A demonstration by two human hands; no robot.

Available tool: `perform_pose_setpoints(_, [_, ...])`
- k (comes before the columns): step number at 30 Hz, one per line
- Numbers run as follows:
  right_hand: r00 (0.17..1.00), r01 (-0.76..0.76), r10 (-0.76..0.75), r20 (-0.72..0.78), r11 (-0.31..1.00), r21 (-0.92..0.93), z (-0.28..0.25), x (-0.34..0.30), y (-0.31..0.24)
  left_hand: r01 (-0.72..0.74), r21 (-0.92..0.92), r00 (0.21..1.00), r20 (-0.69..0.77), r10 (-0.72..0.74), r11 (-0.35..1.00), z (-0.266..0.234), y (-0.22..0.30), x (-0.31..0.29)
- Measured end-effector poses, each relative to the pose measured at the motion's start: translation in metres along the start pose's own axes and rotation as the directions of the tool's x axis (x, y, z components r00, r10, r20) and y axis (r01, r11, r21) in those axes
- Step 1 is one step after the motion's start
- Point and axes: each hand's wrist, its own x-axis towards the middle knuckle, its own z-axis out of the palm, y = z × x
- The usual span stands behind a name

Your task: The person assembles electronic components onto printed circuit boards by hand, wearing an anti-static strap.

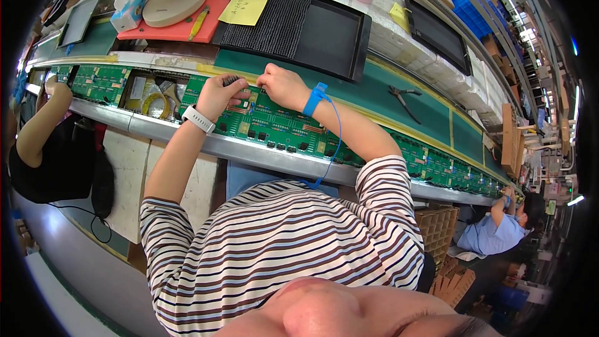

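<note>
My left hand [218, 97], with a pale watch band on its wrist, hovers over the far left part of a green circuit board [249, 126]. Its fingers are closed on a few small black components [231, 80]. Beside it, my right hand [284, 87] is at the board's far edge, thumb and fingertips pinched together. Whatever they hold is too small to make out. A blue wrist strap [315, 100] with a thin cord is on my right wrist. The board carries black parts along its near edge and rows of tiny components.
Beyond my hands lies a black tray [337, 40] with rows of dark parts and a yellow note [245, 10]. Pliers [405, 103] rest to the right. A fan [175, 1] stands on a red mat [218, 9]. More boards [103, 84] line the metal rail [231, 148]. Co-workers sit at both sides.
</note>
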Motion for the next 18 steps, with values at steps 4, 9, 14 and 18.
perform_pose_setpoints(4, [0.999, 0.047, -0.046, -0.011, 0.998, 0.032, -0.004, -0.001, -0.006, -0.023, -0.007, 1.000, -0.002, 0.023, 1.000, -0.001, -0.002, 0.001])
perform_pose_setpoints(9, [0.997, 0.000, 0.028, -0.073, 0.933, 0.359, -0.009, 0.010, -0.024, 0.009, -0.073, 1.000, 0.019, -0.007, 0.997, -0.002, -0.007, 0.006])
perform_pose_setpoints(14, [0.989, -0.102, 0.150, -0.008, 0.710, 0.697, -0.001, 0.022, -0.027, 0.034, -0.173, 0.999, -0.008, -0.036, 0.984, -0.004, 0.000, 0.005])
perform_pose_setpoints(18, [0.957, -0.266, 0.257, 0.133, 0.600, 0.755, 0.016, 0.044, -0.012, -0.010, -0.139, 0.998, -0.069, 0.000, 0.990, -0.017, -0.001, 0.004])
